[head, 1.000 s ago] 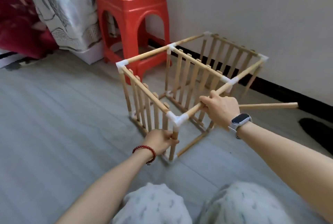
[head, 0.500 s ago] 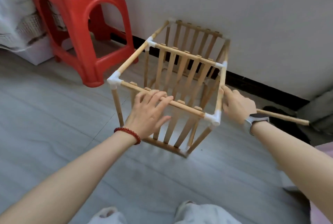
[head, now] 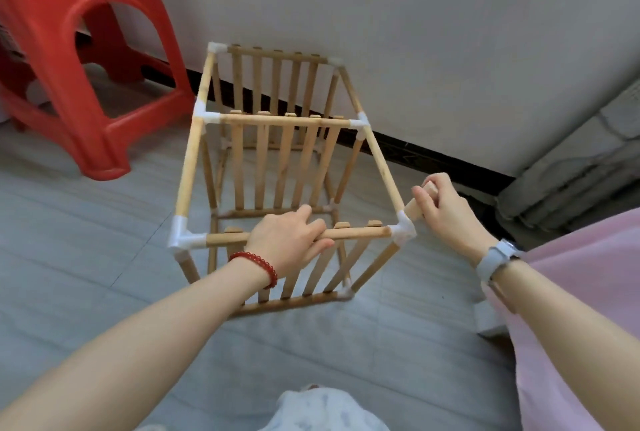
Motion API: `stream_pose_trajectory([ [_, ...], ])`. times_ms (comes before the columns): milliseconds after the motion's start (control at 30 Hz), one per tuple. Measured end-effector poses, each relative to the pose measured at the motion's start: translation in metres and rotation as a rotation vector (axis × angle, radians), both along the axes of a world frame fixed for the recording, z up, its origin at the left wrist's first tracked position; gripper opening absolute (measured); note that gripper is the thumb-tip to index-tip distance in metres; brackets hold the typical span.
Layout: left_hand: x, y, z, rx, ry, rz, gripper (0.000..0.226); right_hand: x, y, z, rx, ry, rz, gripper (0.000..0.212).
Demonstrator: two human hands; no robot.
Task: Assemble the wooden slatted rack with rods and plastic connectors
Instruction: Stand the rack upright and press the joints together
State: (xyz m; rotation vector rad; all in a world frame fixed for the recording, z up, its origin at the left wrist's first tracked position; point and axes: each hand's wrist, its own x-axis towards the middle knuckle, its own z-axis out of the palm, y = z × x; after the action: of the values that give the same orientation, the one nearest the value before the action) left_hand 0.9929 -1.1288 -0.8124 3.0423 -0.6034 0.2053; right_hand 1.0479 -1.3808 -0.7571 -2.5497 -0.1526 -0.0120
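1. Red plastic stool [head: 69,60] stands on the grey floor [head: 86,257], rear left by the wall.
2. Wooden slatted rack [head: 277,160] stands upright on the floor, just right of the stool.
3. Left hand [head: 287,243] grasps the rack's near top rod [head: 353,233].
4. Right hand [head: 446,212] clasps a loose rod [head: 414,209], its tip at the near right white connector [head: 403,228].

Soft, even daylight, faint shadows (edges bowed by the wide lens), slightly blurred.
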Motion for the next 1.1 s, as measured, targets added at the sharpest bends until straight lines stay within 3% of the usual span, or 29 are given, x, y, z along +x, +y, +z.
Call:
stream_pose_trajectory([
  [100, 0.0, -0.017, -0.006, 0.055, -0.027, 0.025, 0.039, 0.007, -0.01, 0.025, -0.125, -0.264, -0.109, 0.024],
  [200, 0.002, -0.02, -0.009, 0.069, -0.044, 0.05, 0.042, 0.015, -0.015, 0.048, 0.081, -0.606, -0.255, 0.029],
  [267, 0.002, -0.02, -0.011, 0.072, -0.051, 0.066, 0.045, 0.007, -0.007, 0.034, 0.131, -0.676, -0.335, 0.032],
  [367, 0.002, -0.021, -0.012, 0.063, -0.04, 0.064, 0.043, -0.019, 0.005, -0.019, -0.226, -0.264, -0.179, 0.028],
  [433, 0.004, -0.021, -0.013, 0.042, -0.047, 0.069, 0.042, -0.008, 0.0, -0.018, -0.358, -0.23, -0.035, 0.026],
  [500, 0.003, -0.022, -0.013, 0.031, -0.043, 0.058, 0.042, 0.012, -0.009, 0.011, -0.222, -0.357, -0.129, 0.025],
  [567, 0.003, -0.021, -0.014, 0.043, -0.055, 0.064, 0.042, 0.021, -0.009, 0.033, 0.15, -0.584, -0.273, 0.025],
  [600, 0.004, -0.021, -0.015, 0.047, -0.059, 0.069, 0.042, 0.017, -0.006, 0.032, 0.242, -0.66, -0.3, 0.026],
  [633, 0.005, -0.021, -0.015, 0.05, -0.058, 0.066, 0.042, 0.007, -0.001, 0.02, 0.203, -0.636, -0.283, 0.026],
  [700, 0.005, -0.021, -0.015, 0.047, -0.035, 0.053, 0.039, -0.018, 0.008, -0.012, -0.083, -0.331, -0.124, 0.023],
  [767, 0.007, -0.02, -0.014, 0.03, -0.011, 0.059, 0.037, -0.02, 0.01, -0.027, -0.209, -0.163, -0.031, 0.015],
  [900, 0.005, -0.014, -0.006, -0.051, 0.083, 0.018, 0.031, -0.014, 0.032, -0.009, -0.134, -0.167, 0.134, 0.018],
  [967, 0.002, 0.0, 0.0, -0.117, 0.163, -0.023, 0.04, -0.022, 0.05, -0.008, -0.101, -0.17, 0.23, 0.022],
  [1100, -0.023, 0.068, 0.01, -0.119, 0.044, 0.04, 0.056, -0.038, 0.093, -0.006, 0.003, -0.039, 0.332, 0.026],
])
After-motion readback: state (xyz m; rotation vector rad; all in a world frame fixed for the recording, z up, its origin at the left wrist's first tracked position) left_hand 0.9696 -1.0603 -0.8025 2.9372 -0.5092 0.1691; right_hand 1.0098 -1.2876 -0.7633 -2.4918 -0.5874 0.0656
